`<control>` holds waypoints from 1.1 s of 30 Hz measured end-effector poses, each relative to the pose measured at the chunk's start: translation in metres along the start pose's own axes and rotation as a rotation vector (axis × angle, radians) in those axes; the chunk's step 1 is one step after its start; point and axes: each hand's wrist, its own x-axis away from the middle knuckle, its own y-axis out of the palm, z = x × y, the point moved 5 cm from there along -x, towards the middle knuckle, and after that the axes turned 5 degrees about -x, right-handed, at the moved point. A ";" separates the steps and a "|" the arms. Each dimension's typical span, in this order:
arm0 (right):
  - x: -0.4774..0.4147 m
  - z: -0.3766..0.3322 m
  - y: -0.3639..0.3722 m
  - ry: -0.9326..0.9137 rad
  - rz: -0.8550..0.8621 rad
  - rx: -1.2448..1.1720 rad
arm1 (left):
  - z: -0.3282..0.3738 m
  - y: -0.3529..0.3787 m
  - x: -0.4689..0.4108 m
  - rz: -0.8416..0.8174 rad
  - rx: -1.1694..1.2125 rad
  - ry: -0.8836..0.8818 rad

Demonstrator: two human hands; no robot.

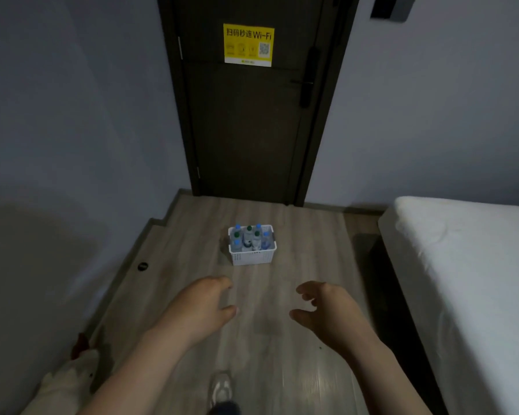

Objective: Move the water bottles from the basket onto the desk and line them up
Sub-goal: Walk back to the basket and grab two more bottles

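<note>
Barely begun: roughly 7 water bottles [248, 236] upright in the white basket [252, 258] on the floor [297, 235] near the door [246, 130], no desk in view, left hand [201, 304] and right hand [327, 310] loosely curled, empty, well short of it.

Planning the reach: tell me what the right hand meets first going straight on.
Likely the white basket of water bottles; only bare floor shows between it and the right hand, though depth is unclear.
</note>
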 end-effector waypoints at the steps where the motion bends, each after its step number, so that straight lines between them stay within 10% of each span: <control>1: -0.016 0.001 -0.001 0.002 -0.001 0.000 | -0.002 -0.002 -0.017 -0.002 0.001 0.006; 33: -0.528 0.019 -0.077 -0.044 -0.164 0.061 | -0.050 -0.089 -0.491 -0.030 0.135 -0.136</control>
